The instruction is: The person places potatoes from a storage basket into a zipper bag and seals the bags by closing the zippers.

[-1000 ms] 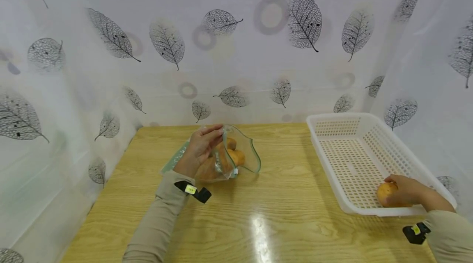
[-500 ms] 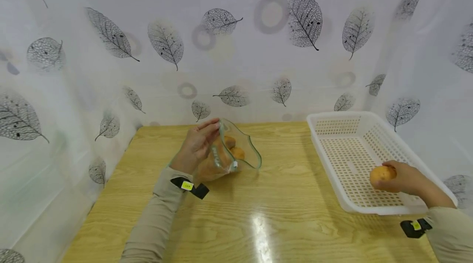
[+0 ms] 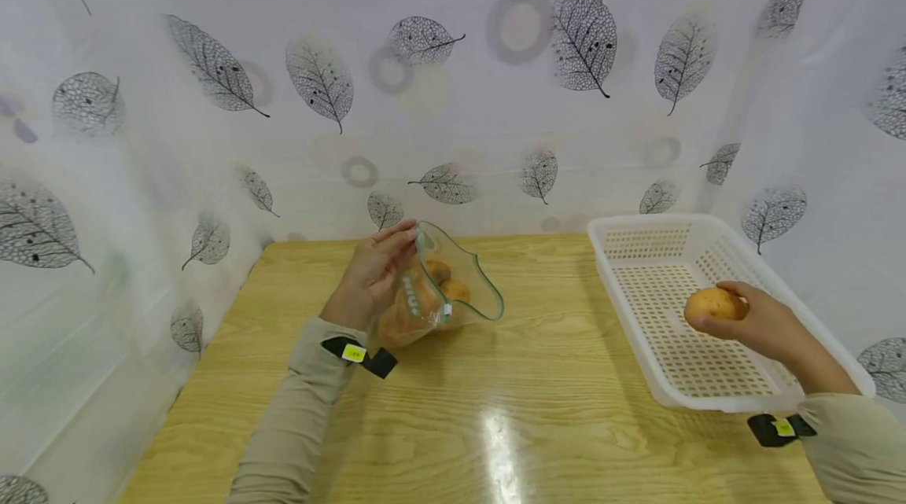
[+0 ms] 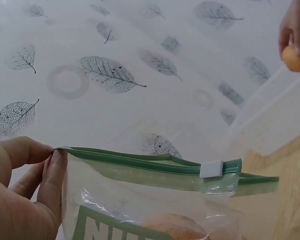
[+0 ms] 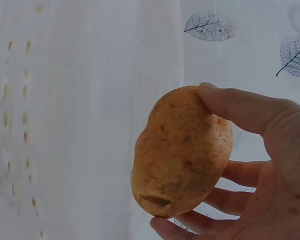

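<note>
My left hand (image 3: 371, 272) pinches the top corner of a clear zip bag (image 4: 155, 192) between thumb and fingers. The bag has a green zip strip with a white slider (image 4: 211, 169), and its mouth gapes toward the right. Several potatoes (image 3: 453, 290) show through the plastic. On the right, my right hand (image 3: 767, 323) grips a single potato (image 5: 182, 152), holding it above the white basket. In the right wrist view the thumb lies on its upper end and the fingers curl behind it. The potato is brownish yellow with a dark mark near its lower end.
The white perforated basket (image 3: 637, 347) stands on the right of the wooden table (image 3: 538, 378); no other potato shows in it. A leaf-patterned curtain (image 3: 481, 111) hangs behind the table and along both sides.
My right hand has lifted the potato off the basket's near end and moved it up and left. The left hand has drawn the bag's edge slightly up and left, and the mouth sits wider.
</note>
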A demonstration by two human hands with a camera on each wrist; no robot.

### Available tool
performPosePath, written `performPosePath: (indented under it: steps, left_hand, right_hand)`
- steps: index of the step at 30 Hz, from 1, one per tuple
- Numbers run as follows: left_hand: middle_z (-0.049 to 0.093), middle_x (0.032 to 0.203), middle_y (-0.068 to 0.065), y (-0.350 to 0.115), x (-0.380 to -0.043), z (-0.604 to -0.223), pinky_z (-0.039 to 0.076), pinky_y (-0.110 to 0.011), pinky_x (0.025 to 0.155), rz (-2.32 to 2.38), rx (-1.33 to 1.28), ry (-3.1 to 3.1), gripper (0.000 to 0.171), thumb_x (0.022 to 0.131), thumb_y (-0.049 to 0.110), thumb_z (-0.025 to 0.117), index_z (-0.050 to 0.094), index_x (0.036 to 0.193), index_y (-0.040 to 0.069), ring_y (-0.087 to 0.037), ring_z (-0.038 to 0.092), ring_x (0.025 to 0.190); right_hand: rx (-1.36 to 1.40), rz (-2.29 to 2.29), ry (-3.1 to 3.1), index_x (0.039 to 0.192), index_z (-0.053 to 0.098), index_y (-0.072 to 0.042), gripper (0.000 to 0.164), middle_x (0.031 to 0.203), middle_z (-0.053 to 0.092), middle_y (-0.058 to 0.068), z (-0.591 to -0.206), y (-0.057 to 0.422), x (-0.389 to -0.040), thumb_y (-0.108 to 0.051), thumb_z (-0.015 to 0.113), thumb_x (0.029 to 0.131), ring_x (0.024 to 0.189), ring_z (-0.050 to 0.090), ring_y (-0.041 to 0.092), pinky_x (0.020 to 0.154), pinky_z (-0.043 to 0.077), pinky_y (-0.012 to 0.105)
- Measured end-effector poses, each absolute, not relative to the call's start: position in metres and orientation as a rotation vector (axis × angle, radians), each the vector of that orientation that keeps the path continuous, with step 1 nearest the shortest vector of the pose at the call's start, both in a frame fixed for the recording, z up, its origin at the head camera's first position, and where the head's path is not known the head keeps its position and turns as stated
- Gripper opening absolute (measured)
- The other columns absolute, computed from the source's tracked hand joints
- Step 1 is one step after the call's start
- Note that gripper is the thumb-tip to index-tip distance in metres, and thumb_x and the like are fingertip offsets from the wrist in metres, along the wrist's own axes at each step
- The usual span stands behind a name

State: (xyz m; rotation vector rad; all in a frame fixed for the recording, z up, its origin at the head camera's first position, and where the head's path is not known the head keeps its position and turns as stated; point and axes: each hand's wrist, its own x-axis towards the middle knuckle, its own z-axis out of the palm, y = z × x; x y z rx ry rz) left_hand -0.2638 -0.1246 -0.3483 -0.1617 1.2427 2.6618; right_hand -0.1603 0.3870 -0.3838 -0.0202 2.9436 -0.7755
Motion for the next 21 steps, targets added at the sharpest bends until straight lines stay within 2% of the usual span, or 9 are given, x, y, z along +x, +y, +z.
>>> performPosePath:
  steps: [4,8,15,21]
  left_hand:
    - [0.071,0.087,-0.005,-0.125,-0.263,-0.347,0.059,-0.018,0.078,2.661,-0.167,1.247,0.025,0.090,-0.011,0.057,0.075,0.083,0.006,-0.012,0.070,0.077]
    - [0.070,0.087,-0.004,-0.125,-0.262,-0.345,0.058,-0.018,0.079,2.660,-0.166,1.270,0.026,0.090,-0.011,0.057,0.075,0.081,0.007,-0.012,0.070,0.077]
    - [0.070,0.086,-0.005,-0.126,-0.262,-0.344,0.059,-0.017,0.077,2.668,-0.169,1.266,0.028,0.090,-0.012,0.055,0.074,0.081,0.006,-0.012,0.070,0.076]
    - [0.070,0.086,-0.006,-0.125,-0.262,-0.343,0.059,-0.018,0.075,2.683,-0.190,1.222,0.027,0.090,-0.013,0.055,0.075,0.082,0.005,-0.013,0.070,0.074]
  right_hand:
    - [0.023,-0.975,2.889,0.146,0.016,0.012,0.087,0.131,0.034,0.044,-0.379,0.372,-0.161,-0.040,0.061,0.093,0.110,0.044,0.056,0.068,0.057,0.046]
    - [0.014,-1.130,2.851,0.149,0.016,0.006,0.084,0.140,0.028,0.039,-0.373,0.351,-0.165,-0.039,0.060,0.094,0.123,0.029,0.059,0.077,0.053,0.058]
    - [-0.047,-1.343,2.781,0.151,0.019,0.000,0.079,0.149,0.026,0.030,-0.363,0.306,-0.173,-0.037,0.061,0.094,0.132,0.027,0.054,0.089,0.047,0.063]
    - [-0.132,-1.514,2.710,0.151,0.022,-0.002,0.074,0.150,0.028,0.023,-0.360,0.272,-0.180,-0.032,0.061,0.095,0.133,0.031,0.046,0.094,0.047,0.054]
